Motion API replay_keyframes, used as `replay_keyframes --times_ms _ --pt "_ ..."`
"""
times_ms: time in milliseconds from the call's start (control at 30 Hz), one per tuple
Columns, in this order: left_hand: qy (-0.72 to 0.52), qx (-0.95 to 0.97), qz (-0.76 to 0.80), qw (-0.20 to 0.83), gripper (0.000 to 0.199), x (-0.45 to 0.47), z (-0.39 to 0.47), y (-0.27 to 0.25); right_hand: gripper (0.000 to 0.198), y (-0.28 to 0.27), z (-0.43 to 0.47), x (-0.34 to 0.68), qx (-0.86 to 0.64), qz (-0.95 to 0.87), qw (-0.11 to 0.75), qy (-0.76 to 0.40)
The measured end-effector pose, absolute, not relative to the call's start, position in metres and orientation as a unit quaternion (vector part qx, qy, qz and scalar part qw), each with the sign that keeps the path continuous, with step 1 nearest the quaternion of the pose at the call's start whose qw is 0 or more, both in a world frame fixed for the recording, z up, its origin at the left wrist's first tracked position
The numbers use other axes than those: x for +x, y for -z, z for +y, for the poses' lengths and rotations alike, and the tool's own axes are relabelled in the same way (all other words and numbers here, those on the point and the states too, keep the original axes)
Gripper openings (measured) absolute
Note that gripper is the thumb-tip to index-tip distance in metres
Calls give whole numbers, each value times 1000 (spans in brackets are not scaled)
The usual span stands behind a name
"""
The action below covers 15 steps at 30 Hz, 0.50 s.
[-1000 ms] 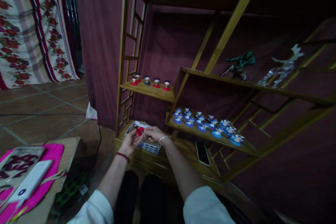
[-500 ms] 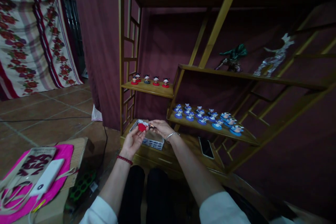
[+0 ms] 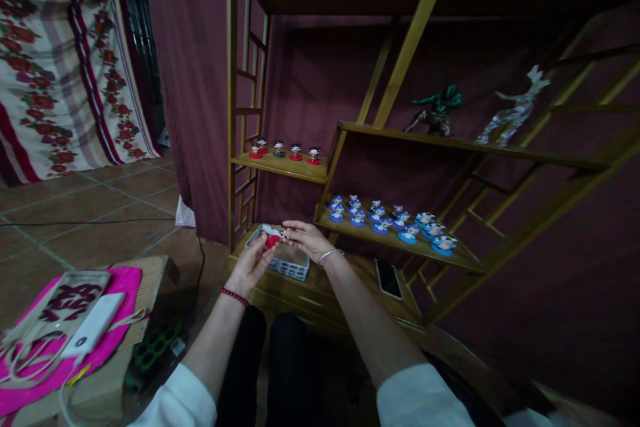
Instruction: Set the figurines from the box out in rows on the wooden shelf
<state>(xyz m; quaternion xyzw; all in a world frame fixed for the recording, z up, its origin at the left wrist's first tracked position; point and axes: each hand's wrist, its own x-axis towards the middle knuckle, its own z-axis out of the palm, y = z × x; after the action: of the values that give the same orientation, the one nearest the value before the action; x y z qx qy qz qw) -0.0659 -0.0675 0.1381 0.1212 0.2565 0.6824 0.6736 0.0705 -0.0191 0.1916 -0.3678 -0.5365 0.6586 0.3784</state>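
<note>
My left hand (image 3: 251, 265) pinches a red base (image 3: 271, 241). Against it, my right hand (image 3: 309, 240) grips a small figurine (image 3: 285, 233) with dark and skin-toned parts, mostly hidden by the fingers. Whether figurine and base are joined I cannot tell. Both hands are over an open white patterned box (image 3: 294, 271) on the low wooden shelf. Small black-haired figurines on red or dark bases, one of them a red-based figurine (image 3: 313, 155), stand on the upper left shelf (image 3: 280, 169).
Rows of blue-and-white figurines (image 3: 381, 225) fill the right shelf. A phone (image 3: 389, 278) lies below them. Higher up are a green statuette (image 3: 440, 109) and a clear deer (image 3: 515, 107). At left, a cardboard box (image 3: 150, 280) carries a pink cloth (image 3: 131, 280) and a white power bank (image 3: 94, 325).
The hands bring the figurine and red base closer together, and the right fingers cover more of them. The whole view has shifted slightly.
</note>
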Motion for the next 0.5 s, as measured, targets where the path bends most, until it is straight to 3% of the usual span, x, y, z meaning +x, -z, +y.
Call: replay_keyframes --times_ms 500 --pt "-699 86 266 659 15 -67 -62 -130 23 -184 -16 63 -365 -589 353 -629"
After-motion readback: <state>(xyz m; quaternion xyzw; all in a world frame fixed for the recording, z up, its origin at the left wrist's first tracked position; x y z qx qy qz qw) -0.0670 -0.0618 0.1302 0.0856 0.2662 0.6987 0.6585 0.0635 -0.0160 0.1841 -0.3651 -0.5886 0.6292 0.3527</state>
